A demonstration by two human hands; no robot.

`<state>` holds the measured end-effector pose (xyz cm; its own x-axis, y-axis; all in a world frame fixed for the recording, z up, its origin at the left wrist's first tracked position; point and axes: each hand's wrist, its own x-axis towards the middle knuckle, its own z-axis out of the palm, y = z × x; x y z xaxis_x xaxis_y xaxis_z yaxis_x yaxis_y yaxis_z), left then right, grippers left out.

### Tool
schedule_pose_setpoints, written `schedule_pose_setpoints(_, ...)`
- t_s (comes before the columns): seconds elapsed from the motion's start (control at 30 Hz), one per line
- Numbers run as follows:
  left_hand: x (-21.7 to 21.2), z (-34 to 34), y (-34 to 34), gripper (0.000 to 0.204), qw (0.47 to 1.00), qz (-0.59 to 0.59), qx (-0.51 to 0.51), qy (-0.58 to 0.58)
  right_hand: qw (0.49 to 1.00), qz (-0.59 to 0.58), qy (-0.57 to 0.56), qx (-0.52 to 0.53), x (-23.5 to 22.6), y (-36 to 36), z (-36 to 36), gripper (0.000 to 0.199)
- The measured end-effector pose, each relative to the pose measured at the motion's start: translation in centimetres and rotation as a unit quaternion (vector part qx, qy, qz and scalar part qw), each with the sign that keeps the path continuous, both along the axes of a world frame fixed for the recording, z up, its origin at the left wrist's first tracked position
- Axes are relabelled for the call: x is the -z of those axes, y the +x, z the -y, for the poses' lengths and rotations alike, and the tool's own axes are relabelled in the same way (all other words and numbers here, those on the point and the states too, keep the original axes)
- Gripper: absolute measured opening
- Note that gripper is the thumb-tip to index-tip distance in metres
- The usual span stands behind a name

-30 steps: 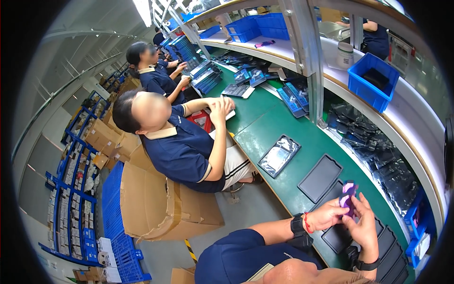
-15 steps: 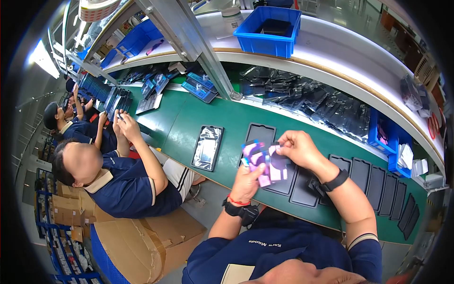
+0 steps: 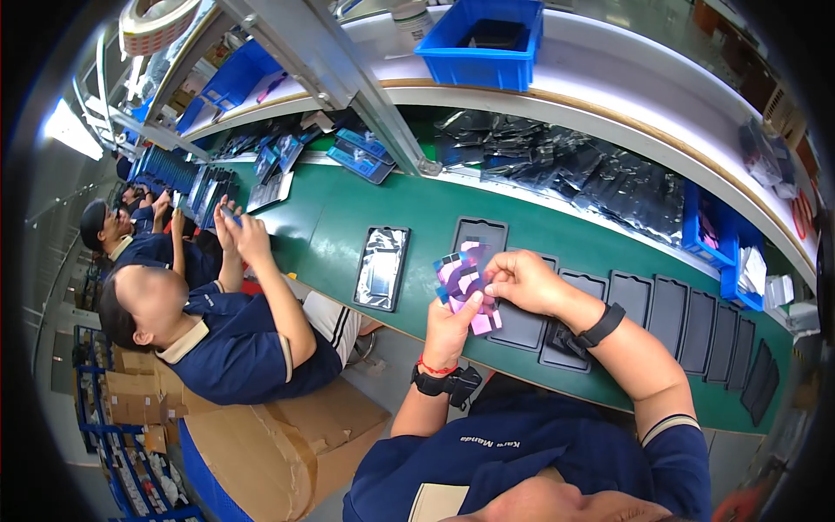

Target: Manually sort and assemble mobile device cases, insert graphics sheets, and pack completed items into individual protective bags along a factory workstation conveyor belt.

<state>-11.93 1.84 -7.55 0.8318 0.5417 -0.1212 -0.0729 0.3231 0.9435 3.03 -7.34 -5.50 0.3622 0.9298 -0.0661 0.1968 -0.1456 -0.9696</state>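
My left hand (image 3: pixel 449 333) is closed round the lower end of several thin, glossy pink and purple film sheets (image 3: pixel 465 277), thumb on top. My right hand (image 3: pixel 528 284) pinches at their right edge with thumb and forefinger; the exact bit between the fingertips is too small to make out. Just behind the sheets lies a shallow black tray (image 3: pixel 481 230) on the green bench. Left of it, a black tray holds a flat piece in shiny clear wrap (image 3: pixel 381 268). More black trays (image 3: pixel 630 297) stand in a row to the right of my right hand.
A metal post (image 3: pixel 383 122) rises from the bench's back edge. Black packets (image 3: pixel 574 170) lie heaped under the shelf, which bears a blue bin (image 3: pixel 483 52). More blue bins (image 3: pixel 706 235) stand at the right. A co-worker (image 3: pixel 235 322) sits at my left beside a cardboard box (image 3: pixel 261 452).
My right hand has come down and left, against the sheets' edge; before, it held a small dark piece apart. The sheets have shifted slightly left. My view has turned a little.
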Motion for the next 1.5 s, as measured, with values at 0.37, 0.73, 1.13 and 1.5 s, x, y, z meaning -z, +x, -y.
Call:
schedule_pose_setpoints(0.37, -0.8, 2.1, 1.4, 0.022, 0.997, -0.049, 0.014, -0.063, 0.924, 0.314, -0.054, 0.213, -0.7, -0.5, 6.4, 0.037)
schedule_pose_setpoints(0.73, 0.2, 5.8, 2.7, 0.021, 0.990, 0.003, 0.060, -0.127, 0.962, -0.040, -0.027, 0.270, 0.6, 0.2, 13.0, 0.026)
schedule_pose_setpoints(1.13, -0.5, 12.1, 6.0, 0.024, 0.985, 0.017, 0.161, -0.057, 0.936, -0.078, 0.082, 0.334, 0.5, -1.0, 16.6, 0.018)
schedule_pose_setpoints(1.5, 0.7, 14.9, 8.2, 0.016, 0.981, 0.000, 0.165, -0.103, 0.861, 0.267, -0.048, 0.431, -1.1, -0.2, 21.7, 0.026)
